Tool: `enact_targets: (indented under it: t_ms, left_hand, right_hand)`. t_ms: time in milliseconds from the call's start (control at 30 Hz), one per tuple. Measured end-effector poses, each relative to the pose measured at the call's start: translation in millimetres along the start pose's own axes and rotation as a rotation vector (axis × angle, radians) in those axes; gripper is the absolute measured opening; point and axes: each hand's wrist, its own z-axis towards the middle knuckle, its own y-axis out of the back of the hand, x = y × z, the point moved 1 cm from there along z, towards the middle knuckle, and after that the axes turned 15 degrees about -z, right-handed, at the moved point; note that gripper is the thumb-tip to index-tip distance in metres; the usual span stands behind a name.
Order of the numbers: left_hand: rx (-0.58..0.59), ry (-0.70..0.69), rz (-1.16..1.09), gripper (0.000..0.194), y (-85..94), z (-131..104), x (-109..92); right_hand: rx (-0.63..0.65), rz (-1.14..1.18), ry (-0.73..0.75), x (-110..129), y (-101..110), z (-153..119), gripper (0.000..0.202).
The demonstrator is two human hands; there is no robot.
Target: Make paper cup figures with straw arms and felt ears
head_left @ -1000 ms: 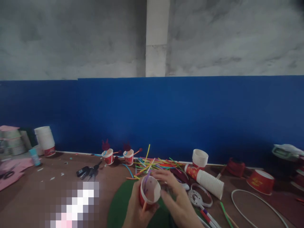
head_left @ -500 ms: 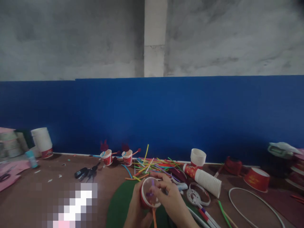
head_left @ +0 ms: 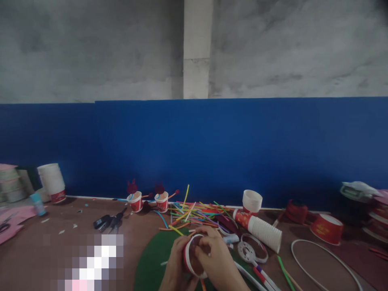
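Note:
A red-and-white paper cup point(head_left: 187, 258) is tilted with its mouth toward the right, above a green round mat point(head_left: 148, 262). My left hand point(head_left: 175, 262) wraps around the cup from the left side. The bent fingers of my right hand point(head_left: 216, 254) reach into its mouth, with the thumb and index finger close together; what they hold inside is hidden. An orange straw point(head_left: 203, 285) sticks out from beneath the cup. Behind my hands lies a heap of coloured straws point(head_left: 197, 214).
Two decorated cups, one left point(head_left: 136, 202) and one right point(head_left: 162, 202), stand by the blue partition point(head_left: 194, 149). Scissors point(head_left: 113, 222) lie left. To the right are a fallen cup stack point(head_left: 263, 232), a white hoop point(head_left: 321, 258) and a red bowl point(head_left: 327, 229).
The cup has turned and tilted toward the right, and my right fingers have gone deeper into it. A purple strip seen inside earlier is hidden now.

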Motion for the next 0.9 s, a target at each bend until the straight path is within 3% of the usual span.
enact_targets:
  t_ms: [200, 367, 467, 900]
  left_hand:
    - [0.058, -0.046, 0.020, 0.053, 1.2, -5.8, 7.9]
    - [0.020, -0.078, 0.094, 0.053, -4.3, -10.7, 8.2]
    - [-0.033, -0.048, 0.106, 0.050, -3.8, -10.9, 3.7]
    - [-0.049, -0.026, 0.069, 0.052, -5.5, -11.4, 4.2]
  right_hand:
    - [0.003, -0.088, 0.048, -2.7, 5.5, -1.1, 0.024]
    - [0.026, -0.119, 0.023, 2.5, 2.9, -5.2, 0.026]
    - [-0.023, -0.133, 0.009, 6.7, 3.1, -5.3, 0.025]
    - [-0.081, -0.203, -0.007, 4.3, 2.8, -5.0, 0.023]
